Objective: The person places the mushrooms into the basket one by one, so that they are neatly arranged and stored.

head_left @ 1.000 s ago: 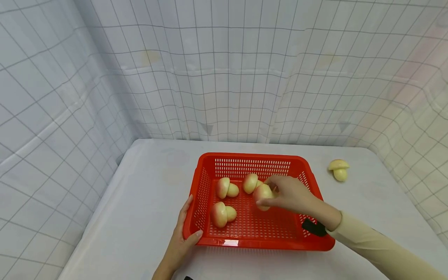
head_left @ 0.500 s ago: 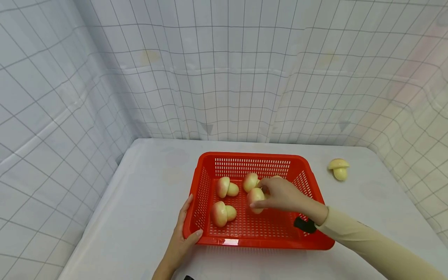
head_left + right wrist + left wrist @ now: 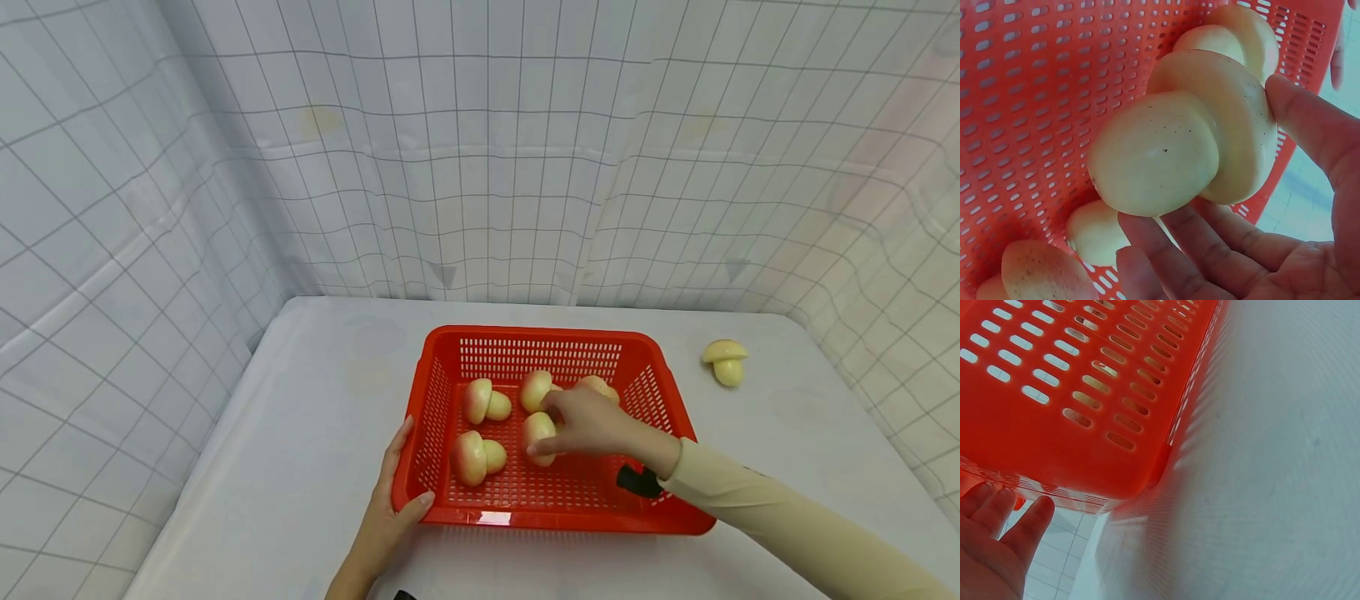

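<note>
My right hand (image 3: 592,423) pinches a toy mushroom (image 3: 538,437) by its cap, low inside the red basket (image 3: 570,521). In the right wrist view the thumb presses one side of the mushroom (image 3: 1154,153) and the fingers support the other; its pale stem faces that camera. Around it in the basket lie other pink-and-yellow mushrooms: one at back left (image 3: 486,402), one at front left (image 3: 477,458), one at back middle (image 3: 537,390), and one partly hidden mushroom (image 3: 597,385) behind my right hand. My left hand (image 3: 384,521) rests on the basket's front left corner, fingers fairly straight, thumb on the front rim.
A yellow mushroom (image 3: 726,362) lies on the white-covered table (image 3: 315,417), right of the basket. White grid-patterned curtains (image 3: 480,208) hang behind the table and at both sides. A black strap piece (image 3: 639,481) sits under my right wrist.
My right hand has moved left and slightly lower with the mushroom, uncovering the mushroom at back right. The left hand and basket have hardly moved.
</note>
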Tool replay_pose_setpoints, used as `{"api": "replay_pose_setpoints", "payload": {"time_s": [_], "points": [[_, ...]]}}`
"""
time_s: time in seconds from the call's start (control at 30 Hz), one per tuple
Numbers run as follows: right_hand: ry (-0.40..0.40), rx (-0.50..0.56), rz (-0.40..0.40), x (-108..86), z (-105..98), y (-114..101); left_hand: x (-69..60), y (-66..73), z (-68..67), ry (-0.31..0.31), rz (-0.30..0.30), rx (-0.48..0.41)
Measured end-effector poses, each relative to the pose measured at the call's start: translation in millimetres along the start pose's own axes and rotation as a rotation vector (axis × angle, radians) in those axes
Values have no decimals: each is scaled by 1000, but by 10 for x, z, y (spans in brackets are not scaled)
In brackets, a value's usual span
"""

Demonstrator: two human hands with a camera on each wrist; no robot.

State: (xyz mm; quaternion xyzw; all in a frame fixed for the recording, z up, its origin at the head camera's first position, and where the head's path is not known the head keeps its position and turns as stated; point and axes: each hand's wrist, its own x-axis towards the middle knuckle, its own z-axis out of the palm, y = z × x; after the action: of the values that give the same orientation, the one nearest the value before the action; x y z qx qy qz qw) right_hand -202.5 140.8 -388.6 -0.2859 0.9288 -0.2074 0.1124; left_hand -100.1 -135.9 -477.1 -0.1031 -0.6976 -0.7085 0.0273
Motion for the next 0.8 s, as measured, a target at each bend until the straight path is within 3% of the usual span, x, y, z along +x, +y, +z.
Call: {"api": "replay_pose_setpoints", "payload": {"time_s": [0.8], "points": [[-55, 15, -4, 55, 165, 13, 12, 5, -6, -18, 30, -12]]}}
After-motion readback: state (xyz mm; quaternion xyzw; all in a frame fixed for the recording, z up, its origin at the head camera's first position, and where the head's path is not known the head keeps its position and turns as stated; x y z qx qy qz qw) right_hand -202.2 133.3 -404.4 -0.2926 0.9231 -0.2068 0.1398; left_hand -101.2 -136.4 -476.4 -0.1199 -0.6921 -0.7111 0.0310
